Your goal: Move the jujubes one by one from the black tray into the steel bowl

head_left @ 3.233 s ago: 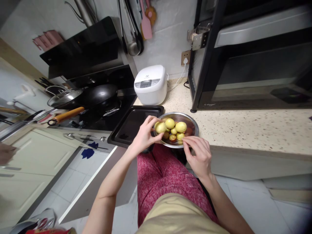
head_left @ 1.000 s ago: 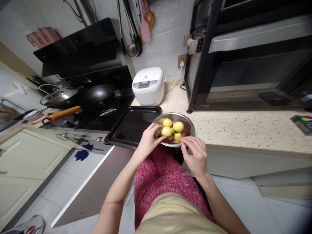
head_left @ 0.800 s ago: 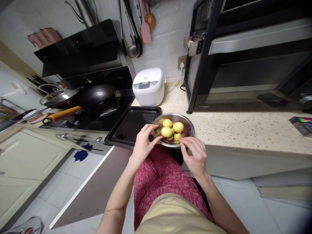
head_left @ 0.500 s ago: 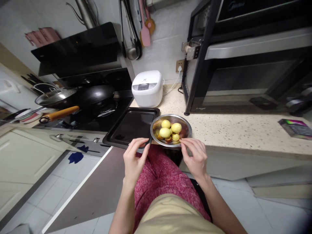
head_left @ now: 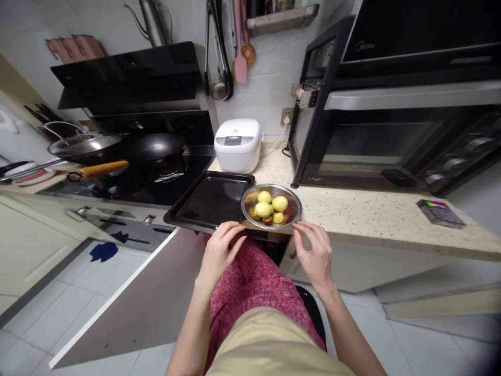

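On the counter's front edge stands a steel bowl [head_left: 250,223] holding several yellow, egg-shaped fruits [head_left: 263,209]; their exact kind is unclear. My left hand [head_left: 221,251] hovers before the bowl's front left side, thumb and fingers apart, with nothing between them. Just off the bowl's right front rim is my right hand [head_left: 315,250], its thumb spread from the bent fingers and nothing visible in it. A black baking tray [head_left: 211,201] lies left of the bowl, its front right corner close behind my left fingertips.
Behind the tray sits a white rice cooker [head_left: 237,146]. To the left is a stove with a wok [head_left: 156,149] and a lidded pan [head_left: 84,146]. An oven [head_left: 371,141] fills the right side, with a small box [head_left: 441,214] before it. An open cabinet door [head_left: 133,297] juts out below.
Both hands have opened a little wider and drawn slightly back from the bowl. The bowl and fruits keep their place on the counter. The head view has shifted slightly.
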